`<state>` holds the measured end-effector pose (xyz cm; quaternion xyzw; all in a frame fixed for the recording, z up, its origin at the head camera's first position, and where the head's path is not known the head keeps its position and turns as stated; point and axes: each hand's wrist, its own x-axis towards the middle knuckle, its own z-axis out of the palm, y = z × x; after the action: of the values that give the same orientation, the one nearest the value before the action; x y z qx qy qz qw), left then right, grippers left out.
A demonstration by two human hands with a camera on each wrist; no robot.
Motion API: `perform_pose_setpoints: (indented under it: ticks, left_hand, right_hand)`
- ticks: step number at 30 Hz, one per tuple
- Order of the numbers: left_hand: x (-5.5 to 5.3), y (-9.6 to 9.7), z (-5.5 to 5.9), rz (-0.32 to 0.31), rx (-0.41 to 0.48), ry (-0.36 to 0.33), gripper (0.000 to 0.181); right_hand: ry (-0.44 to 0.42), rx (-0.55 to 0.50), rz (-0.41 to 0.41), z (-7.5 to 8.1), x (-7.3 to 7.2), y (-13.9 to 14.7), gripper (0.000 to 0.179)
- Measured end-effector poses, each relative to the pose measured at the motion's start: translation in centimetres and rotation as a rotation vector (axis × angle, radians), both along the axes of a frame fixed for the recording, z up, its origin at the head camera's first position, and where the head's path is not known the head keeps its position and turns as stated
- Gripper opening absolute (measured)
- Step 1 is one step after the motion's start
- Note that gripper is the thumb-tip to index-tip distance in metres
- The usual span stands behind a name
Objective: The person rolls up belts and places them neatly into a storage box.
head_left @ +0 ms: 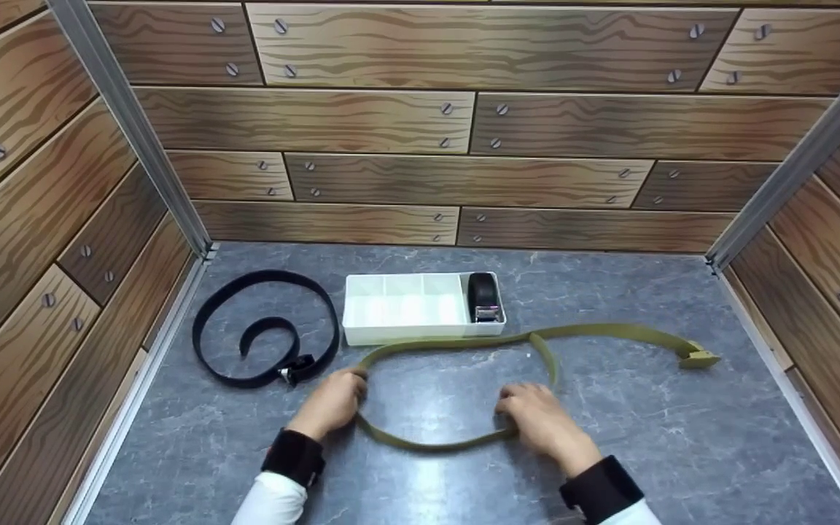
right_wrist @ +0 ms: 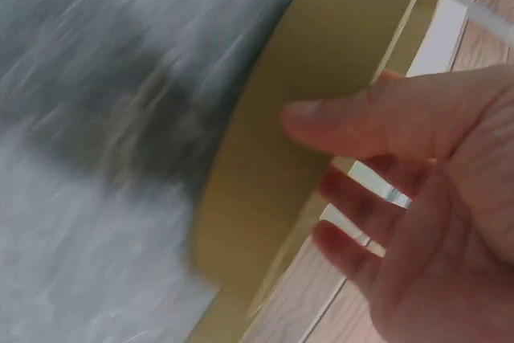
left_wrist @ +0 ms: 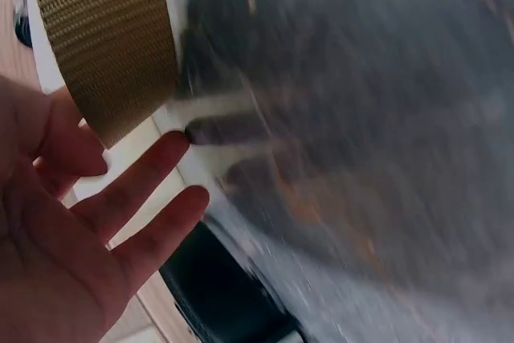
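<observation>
A long olive webbing belt (head_left: 602,330) stands on its edge in a wide loop on the grey floor. From that loop one length runs off to the right, ending in a matching yellowish buckle (head_left: 698,357). My left hand (head_left: 332,402) grips the loop's left side; the left wrist view shows the ribbed webbing (left_wrist: 108,38) held at the thumb and index finger, other fingers spread. At the loop's lower right, my right hand (head_left: 540,419) pinches the band. In the right wrist view the thumb lies across the webbing (right_wrist: 297,102), with fingers behind it.
Behind the loop stands a white divided tray (head_left: 405,313), a rolled black belt (head_left: 483,292) in its right compartment. Another black belt (head_left: 274,275) lies coiled on the left. Wood-patterned walls (head_left: 464,124) with metal corner posts enclose the floor on three sides.
</observation>
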<state>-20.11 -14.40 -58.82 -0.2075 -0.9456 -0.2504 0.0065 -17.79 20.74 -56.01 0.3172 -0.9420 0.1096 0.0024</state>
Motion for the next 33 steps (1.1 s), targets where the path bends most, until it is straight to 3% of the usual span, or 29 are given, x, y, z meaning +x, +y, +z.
perform_pose_setpoints:
  ticks: [5, 10, 18, 23, 29, 33]
  left_hand:
    - [-0.2, -1.0, 0.3, 0.142, 0.023, -0.011, 0.015]
    - [0.2, -1.0, 0.6, 0.151, -0.021, -0.016, 0.012]
    - [0.7, -0.4, 0.9, 0.102, -0.097, -0.016, 0.013]
    - [1.1, 0.5, 1.5, 0.133, -0.153, 0.047, 0.013]
    - [1.8, 2.2, 2.1, 0.136, -0.207, 0.137, 0.021]
    - [2.2, 3.4, 2.4, 0.077, -0.189, 0.142, 0.022]
  right_hand:
    - [0.084, -0.049, -0.081, -0.6, -0.9, 1.5, 0.03]
    - [0.088, -0.095, -0.214, -0.9, -1.3, 2.4, 0.026]
    - [-0.147, -0.203, -0.459, -0.9, -1.5, 3.1, 0.041]
    - [-0.236, -0.256, -0.624, -1.3, -2.5, 2.7, 0.051]
    - [-0.325, -0.239, -0.659, -1.7, -3.6, 1.8, 0.035]
    - [-0.234, -0.153, -0.557, -1.7, -4.0, 0.6, 0.029]
